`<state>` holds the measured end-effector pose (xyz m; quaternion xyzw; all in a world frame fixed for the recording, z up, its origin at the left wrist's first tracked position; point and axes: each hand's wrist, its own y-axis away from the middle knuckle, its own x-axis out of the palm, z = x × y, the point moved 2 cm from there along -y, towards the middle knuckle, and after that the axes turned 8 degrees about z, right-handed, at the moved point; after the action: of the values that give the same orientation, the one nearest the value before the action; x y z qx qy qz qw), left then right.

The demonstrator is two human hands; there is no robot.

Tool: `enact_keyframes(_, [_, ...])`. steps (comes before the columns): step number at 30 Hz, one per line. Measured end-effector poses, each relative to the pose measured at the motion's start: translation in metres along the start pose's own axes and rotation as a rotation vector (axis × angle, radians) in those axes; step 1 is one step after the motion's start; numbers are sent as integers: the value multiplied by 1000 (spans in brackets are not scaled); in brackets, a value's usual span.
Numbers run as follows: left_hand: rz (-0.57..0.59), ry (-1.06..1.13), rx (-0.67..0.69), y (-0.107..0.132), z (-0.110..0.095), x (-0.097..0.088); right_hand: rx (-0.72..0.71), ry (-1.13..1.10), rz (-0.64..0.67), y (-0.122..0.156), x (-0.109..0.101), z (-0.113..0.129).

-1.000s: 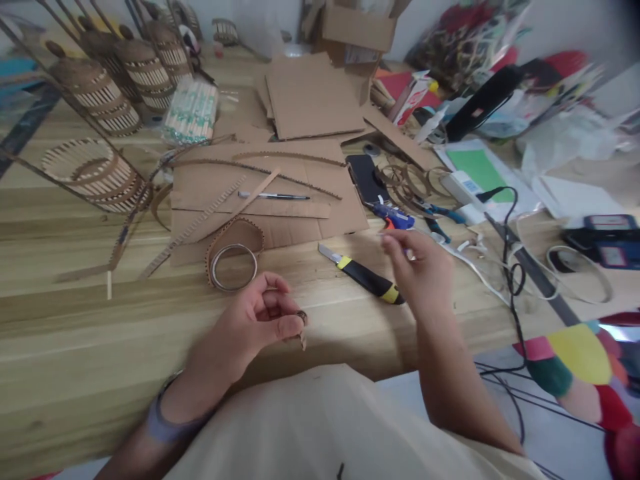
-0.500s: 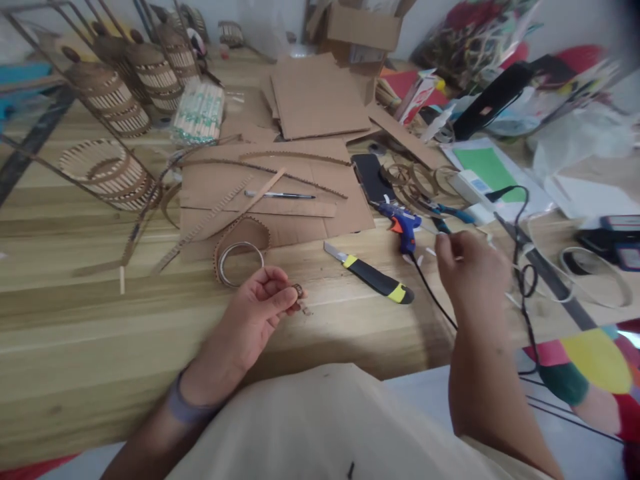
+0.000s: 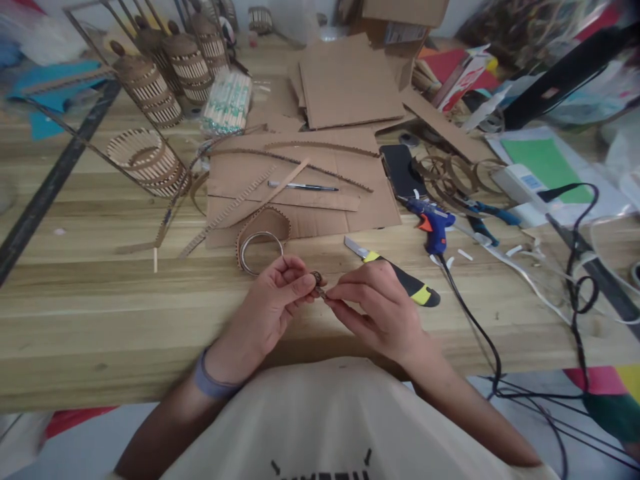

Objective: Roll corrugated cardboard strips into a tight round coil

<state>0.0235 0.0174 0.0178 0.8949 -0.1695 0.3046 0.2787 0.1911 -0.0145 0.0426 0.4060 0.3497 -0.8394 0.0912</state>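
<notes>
My left hand (image 3: pixel 274 300) pinches a small rolled cardboard coil (image 3: pixel 317 279) between thumb and fingers above the wooden table (image 3: pixel 100 313). My right hand (image 3: pixel 380 307) meets it from the right, its thumb and forefinger pinched on the loose end of the same coil. Just behind the right hand lies a black and yellow utility knife (image 3: pixel 400 279). A cardboard ring with a metal hoop (image 3: pixel 260 241) lies just beyond the left hand.
A blue glue gun (image 3: pixel 433 223) with a black cord lies to the right. Cardboard sheets (image 3: pixel 300 180), notched strips, a pen (image 3: pixel 303 187) and a phone (image 3: pixel 400 170) sit behind. Slatted cardboard baskets (image 3: pixel 147 163) on a wire rack stand at the left. Clutter fills the far right.
My right hand left the glue gun area at the right and came back to the centre, pinching the coil held in my left hand. The view shifted left.
</notes>
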Motion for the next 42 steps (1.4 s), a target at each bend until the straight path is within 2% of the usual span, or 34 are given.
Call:
enact_keyframes(5, [63, -102, 48, 3, -2, 3, 38, -23, -28, -3, -7, 0])
enact_keyframes(9, [122, -269, 77, 7, -8, 4, -1, -47, 18, -4, -12, -3])
enact_keyframes(15, [127, -492, 49, 12, -18, 6, -35, -69, 87, -5, -17, -6])
enact_keyframes(20, [176, -694, 54, 17, -25, 6, -49, -96, 123, -6, -17, -6])
enact_keyframes(26, [204, -1119, 237, 26, -32, 12, -66, -63, 172, -8, -16, -10])
enact_keyframes(30, [237, -1317, 366, 29, -32, 15, -87, -41, 234, -13, -16, -11])
enact_keyframes(33, [227, -1350, 410, 30, -33, 16, -65, -65, 258, -16, -16, -12])
enact_keyframes(39, [93, -1190, 337, 34, -38, 17, 14, -145, 198, -14, -12, -14])
enact_keyframes(42, [113, -1209, 354, 34, -41, 20, -8, -182, 176, -11, -10, -14])
